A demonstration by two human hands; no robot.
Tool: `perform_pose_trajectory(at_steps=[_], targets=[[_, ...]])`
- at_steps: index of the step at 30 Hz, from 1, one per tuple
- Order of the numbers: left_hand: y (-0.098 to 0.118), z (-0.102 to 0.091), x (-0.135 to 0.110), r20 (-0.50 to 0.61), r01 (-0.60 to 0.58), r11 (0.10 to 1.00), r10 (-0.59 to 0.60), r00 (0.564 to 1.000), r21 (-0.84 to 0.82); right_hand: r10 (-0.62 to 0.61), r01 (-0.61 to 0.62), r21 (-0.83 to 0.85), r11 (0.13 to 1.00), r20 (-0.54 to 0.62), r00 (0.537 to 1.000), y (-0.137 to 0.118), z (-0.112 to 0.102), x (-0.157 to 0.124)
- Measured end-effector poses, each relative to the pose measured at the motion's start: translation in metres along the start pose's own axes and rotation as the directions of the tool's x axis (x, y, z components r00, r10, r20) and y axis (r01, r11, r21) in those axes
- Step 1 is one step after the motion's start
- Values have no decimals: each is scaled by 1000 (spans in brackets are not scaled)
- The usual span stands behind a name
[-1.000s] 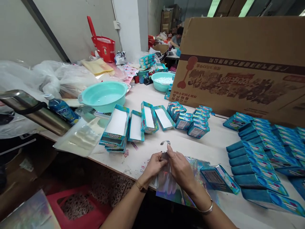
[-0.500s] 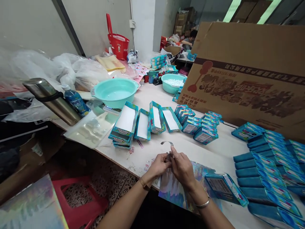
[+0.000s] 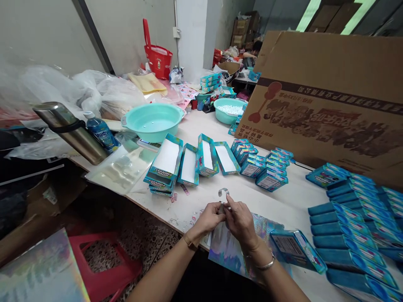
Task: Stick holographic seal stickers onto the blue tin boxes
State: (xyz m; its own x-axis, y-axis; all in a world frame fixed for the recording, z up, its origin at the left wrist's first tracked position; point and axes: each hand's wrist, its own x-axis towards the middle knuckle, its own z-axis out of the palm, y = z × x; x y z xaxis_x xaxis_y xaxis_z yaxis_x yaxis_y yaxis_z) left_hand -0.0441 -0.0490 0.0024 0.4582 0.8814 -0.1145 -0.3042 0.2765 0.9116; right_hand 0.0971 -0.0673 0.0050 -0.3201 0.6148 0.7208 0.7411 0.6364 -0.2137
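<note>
My left hand (image 3: 210, 218) and my right hand (image 3: 242, 222) meet at the table's front edge, fingers pinched together. Between them they hold a thin silvery strip (image 3: 223, 191), whose free end curls up in a hook above the fingertips. The rest of the strip is hidden by the fingers. Beneath my hands lies a shiny holographic sheet (image 3: 223, 248). A closed teal box (image 3: 296, 248) rests beside my right wrist. Ahead of my hands are open teal trays with white inside (image 3: 189, 164), the left ones stacked.
Rows of teal boxes (image 3: 343, 235) fill the right side, before a large cardboard carton (image 3: 315, 138). A mint basin (image 3: 153, 121), a steel flask (image 3: 71, 133) and a blue bottle (image 3: 100, 132) stand at left. A red stool (image 3: 103, 268) is below. Another person (image 3: 252, 54) sits far back.
The strip's free end has curled from a wide arc leaning left into a tighter hook, nearer my right thumb. Both hands stay in nearly the same place.
</note>
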Motion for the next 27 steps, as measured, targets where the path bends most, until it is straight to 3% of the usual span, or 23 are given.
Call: perform_pose_trajectory(at_steps=[5, 12, 27], targets=[[2, 1, -1, -4, 6, 1000, -5, 1000, 11, 78, -79, 48, 996, 30, 997, 0, 0, 5], [2, 0, -2, -20, 2, 1000, -2, 1000, 23, -44, 44, -16, 999, -14, 999, 3, -2, 1], [0, 0, -2, 13, 26, 999, -26, 1000, -23, -20, 18, -42, 999, -41, 999, -4, -6, -12]])
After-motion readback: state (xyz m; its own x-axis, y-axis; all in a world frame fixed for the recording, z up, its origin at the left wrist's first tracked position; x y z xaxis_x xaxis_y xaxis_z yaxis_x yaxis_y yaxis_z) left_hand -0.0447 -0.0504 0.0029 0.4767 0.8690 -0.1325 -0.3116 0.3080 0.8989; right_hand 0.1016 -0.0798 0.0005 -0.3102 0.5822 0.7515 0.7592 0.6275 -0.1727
